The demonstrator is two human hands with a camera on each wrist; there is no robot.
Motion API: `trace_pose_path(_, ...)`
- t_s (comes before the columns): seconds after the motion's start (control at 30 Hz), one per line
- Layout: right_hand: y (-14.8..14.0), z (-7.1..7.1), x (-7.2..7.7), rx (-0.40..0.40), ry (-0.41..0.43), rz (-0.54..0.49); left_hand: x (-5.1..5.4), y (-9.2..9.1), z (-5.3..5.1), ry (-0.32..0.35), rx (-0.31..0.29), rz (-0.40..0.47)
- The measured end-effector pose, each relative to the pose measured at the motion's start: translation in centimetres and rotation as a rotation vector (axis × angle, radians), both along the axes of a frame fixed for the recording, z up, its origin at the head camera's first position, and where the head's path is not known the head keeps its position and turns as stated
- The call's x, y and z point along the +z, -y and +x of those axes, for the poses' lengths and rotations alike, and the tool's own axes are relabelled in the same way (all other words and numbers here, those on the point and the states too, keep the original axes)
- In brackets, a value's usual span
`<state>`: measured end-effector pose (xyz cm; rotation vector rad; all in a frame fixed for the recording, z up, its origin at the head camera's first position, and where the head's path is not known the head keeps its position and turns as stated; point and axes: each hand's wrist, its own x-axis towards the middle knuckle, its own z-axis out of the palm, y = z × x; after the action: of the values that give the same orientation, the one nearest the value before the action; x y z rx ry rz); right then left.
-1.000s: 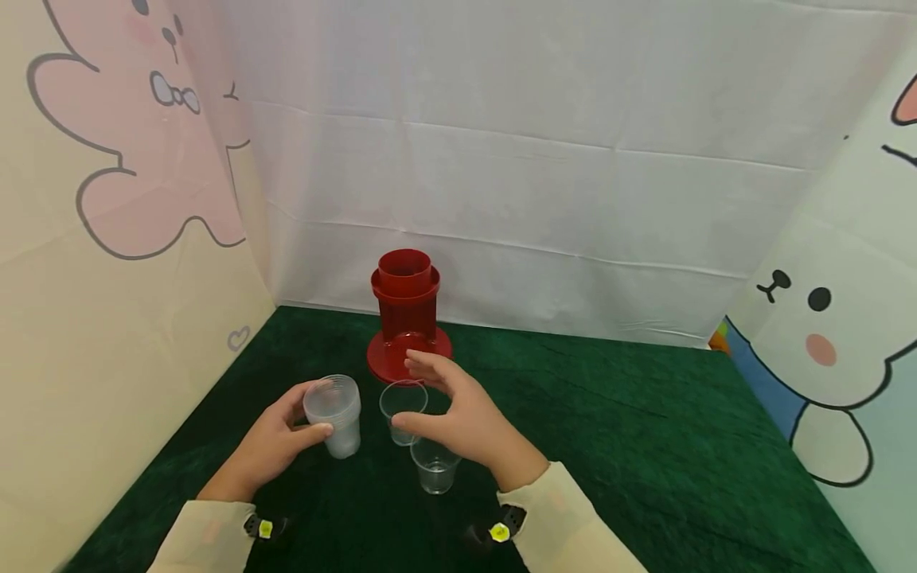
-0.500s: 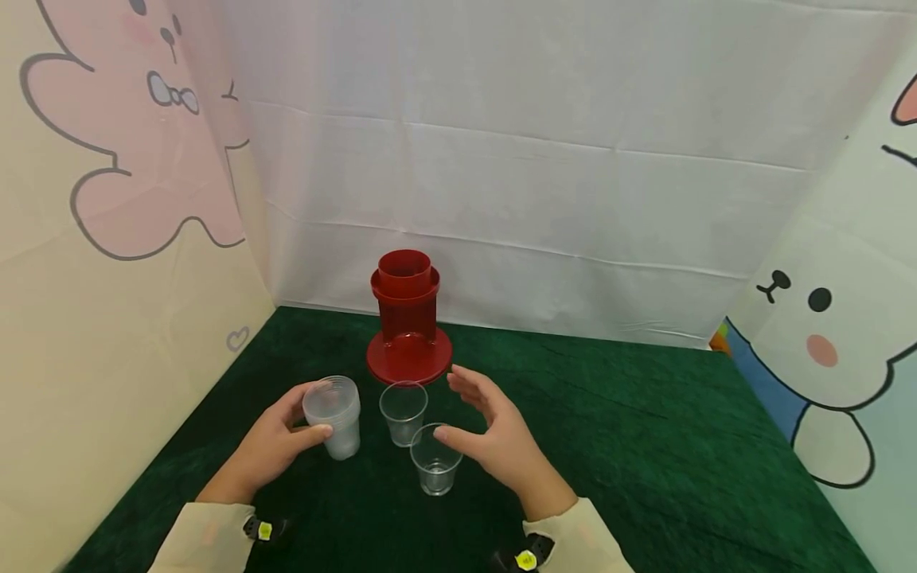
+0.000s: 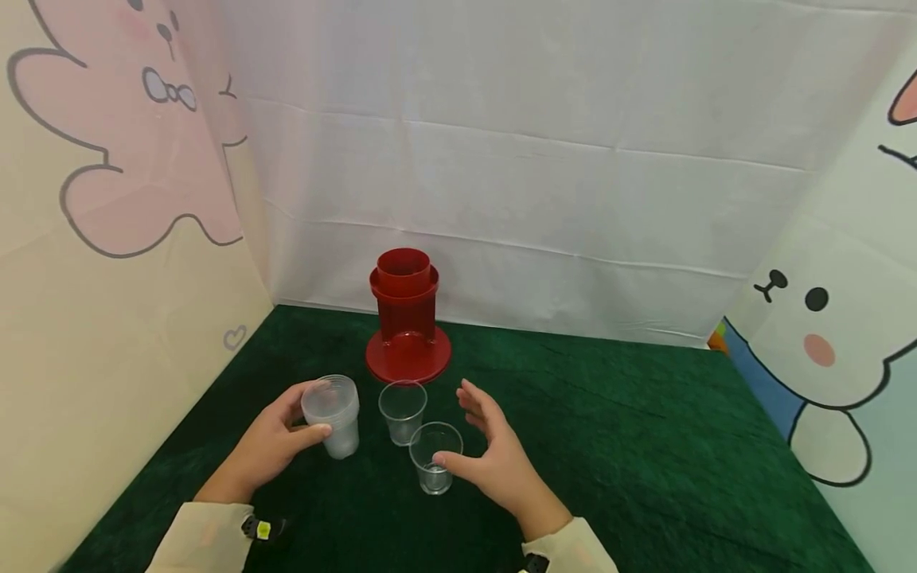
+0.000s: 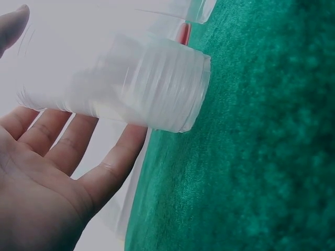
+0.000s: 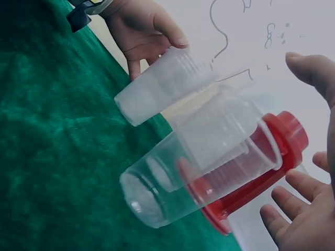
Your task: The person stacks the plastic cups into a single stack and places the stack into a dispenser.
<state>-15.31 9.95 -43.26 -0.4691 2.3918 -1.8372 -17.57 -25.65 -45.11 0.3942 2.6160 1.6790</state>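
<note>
In the head view my left hand [image 3: 261,454] grips a stack of nested clear plastic cups [image 3: 335,422], thumb on the near side and fingers round the far side. The left wrist view shows the stack's ribbed bottom [image 4: 167,86] just over the green cloth. Right of it, two single clear plastic cups stand upright, a rear cup [image 3: 403,414] and a front cup [image 3: 433,477]. My right hand [image 3: 505,469] hovers beside the front cup, fingers spread and holding nothing. From the right wrist view, the thumb and fingers [image 5: 290,204] appear apart from that cup [image 5: 152,193].
Behind the cups stands a red tube-shaped holder [image 3: 407,318] on a round base. Dark green cloth [image 3: 609,430] covers the table. A white sheet [image 3: 501,175] hangs at the back, with cartoon-printed sheets [image 3: 143,318] at both sides.
My right hand has drawn back to the right from over the rear cup and now sits beside the front cup. The left hand and its stack have stayed in place.
</note>
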Motion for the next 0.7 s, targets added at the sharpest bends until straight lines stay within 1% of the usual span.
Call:
trace_pose_path(0.27, 0.4, 0.1, -1.5, 0.011, 0.060, 0.001, 0.1, 0.1, 0.0, 0.008, -0.004, -0.004)
trace_pose_path(0.5, 0.9, 0.1, -2.4, 0.019, 0.071, -0.009, 0.2, 0.1, 0.0, 0.020, 0.009, -0.013)
trace_pose_path(0.7, 1.1, 0.0, -2.8, 0.018, 0.071, -0.009, 0.2, 0.1, 0.1, 0.025, 0.012, -0.009)
